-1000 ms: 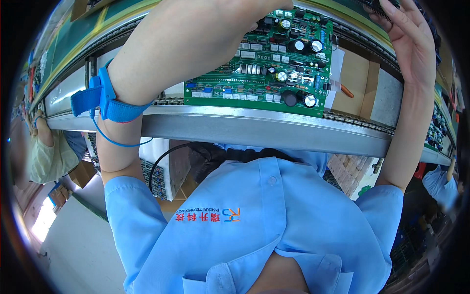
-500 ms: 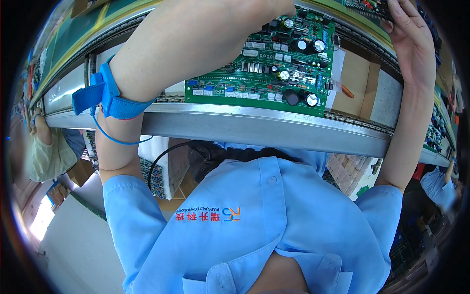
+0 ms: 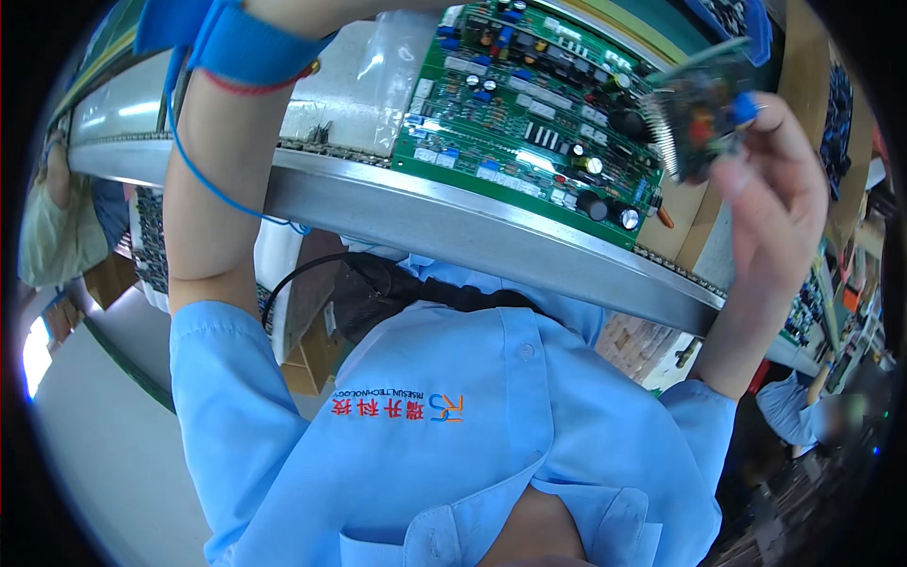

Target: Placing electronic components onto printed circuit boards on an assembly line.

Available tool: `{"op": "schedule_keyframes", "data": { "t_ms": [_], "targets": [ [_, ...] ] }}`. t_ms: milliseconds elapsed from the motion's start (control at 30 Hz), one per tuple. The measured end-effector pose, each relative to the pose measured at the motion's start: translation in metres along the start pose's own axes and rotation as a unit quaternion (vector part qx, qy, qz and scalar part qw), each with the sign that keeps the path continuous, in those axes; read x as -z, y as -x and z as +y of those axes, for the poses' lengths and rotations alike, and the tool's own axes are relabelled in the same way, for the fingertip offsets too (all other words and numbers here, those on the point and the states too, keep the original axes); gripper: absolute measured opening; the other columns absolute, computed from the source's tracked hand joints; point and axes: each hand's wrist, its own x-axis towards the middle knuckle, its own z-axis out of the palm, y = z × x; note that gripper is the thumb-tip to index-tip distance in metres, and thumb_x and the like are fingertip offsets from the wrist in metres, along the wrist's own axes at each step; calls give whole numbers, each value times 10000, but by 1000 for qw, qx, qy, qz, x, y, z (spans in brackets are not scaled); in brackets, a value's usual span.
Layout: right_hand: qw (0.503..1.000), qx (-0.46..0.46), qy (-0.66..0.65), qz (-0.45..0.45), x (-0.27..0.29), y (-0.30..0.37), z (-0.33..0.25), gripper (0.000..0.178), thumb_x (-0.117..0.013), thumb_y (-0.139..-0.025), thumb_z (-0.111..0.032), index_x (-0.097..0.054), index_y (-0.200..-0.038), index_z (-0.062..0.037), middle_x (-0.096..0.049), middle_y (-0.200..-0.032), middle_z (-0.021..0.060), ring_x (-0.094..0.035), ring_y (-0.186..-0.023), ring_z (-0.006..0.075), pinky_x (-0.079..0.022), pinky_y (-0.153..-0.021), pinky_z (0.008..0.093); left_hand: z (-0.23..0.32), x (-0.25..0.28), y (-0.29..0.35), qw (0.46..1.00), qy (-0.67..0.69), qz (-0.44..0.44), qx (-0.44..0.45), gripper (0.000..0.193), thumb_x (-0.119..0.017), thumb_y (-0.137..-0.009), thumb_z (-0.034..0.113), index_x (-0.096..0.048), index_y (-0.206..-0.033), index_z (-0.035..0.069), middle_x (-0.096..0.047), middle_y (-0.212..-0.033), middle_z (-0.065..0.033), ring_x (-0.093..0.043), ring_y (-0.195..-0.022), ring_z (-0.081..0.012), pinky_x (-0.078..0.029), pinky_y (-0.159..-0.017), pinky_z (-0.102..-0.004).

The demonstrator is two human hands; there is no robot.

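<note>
A large green circuit board (image 3: pixel 529 104) with black capacitors and blue parts lies on the conveyor behind a grey metal rail (image 3: pixel 425 222). My right hand (image 3: pixel 775 189) is raised just right of it. Its fingers pinch a small dark circuit board (image 3: pixel 704 118) with a row of pins along its left edge, held above the big board's right end. My left forearm (image 3: pixel 203 208) rises past the rail with a blue wrist strap (image 3: pixel 236 38) and a thin blue cord. The left hand itself is cut off by the top edge.
A clear plastic sheet (image 3: pixel 359 85) lies on the conveyor left of the big board. Stacked boards (image 3: pixel 151 246) and a cardboard box (image 3: pixel 312 359) sit below the rail. One person (image 3: pixel 52 227) works at far left, another in blue (image 3: pixel 794 406) at lower right.
My right hand has come down from the upper right with the small board. My left arm has lifted, taking its hand out of the frame. The view sits closer to the conveyor.
</note>
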Motion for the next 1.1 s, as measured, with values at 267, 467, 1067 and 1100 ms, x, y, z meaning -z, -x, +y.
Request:
{"op": "schedule_keyframes", "data": {
  "t_ms": [267,467,1067,1100],
  "targets": [
    [932,160,326,5,-83,-8,-9,236,-710,-691,71,-676,-914,2,-634,-853,111,-633,-727,212,-499,-596,279,-8,4,8,995,-91,37,10,201,-671,-816,56,-682,-979,-62,-663,-924,-227,-644,-932,-364,-514,-867,-412],
    [856,256,449,2,-89,-22,-7,226,-723,-664,42,-680,-876,-24,-642,-809,97,-628,-739,243,-500,-628,317,8,33,15,997,-30,-37,54,240,-720,-804,118,-693,-926,-87,-681,-904,-249,-677,-874,-359,-538,-832,-405],
    [850,263,456,18,-98,-26,-3,203,-717,-670,28,-677,-861,-26,-640,-792,95,-617,-717,245,-488,-627,319,21,45,14,970,-35,-195,142,186,-676,-818,78,-709,-913,-78,-688,-861,-243,-694,-827,-335,-559,-789,-390],
    [849,266,457,16,-100,-25,-3,203,-717,-670,28,-677,-861,-26,-640,-792,95,-617,-717,245,-488,-627,319,23,46,16,970,-42,-192,145,184,-675,-819,76,-709,-913,-78,-688,-860,-242,-694,-826,-334,-560,-788,-389]
  ]
}}
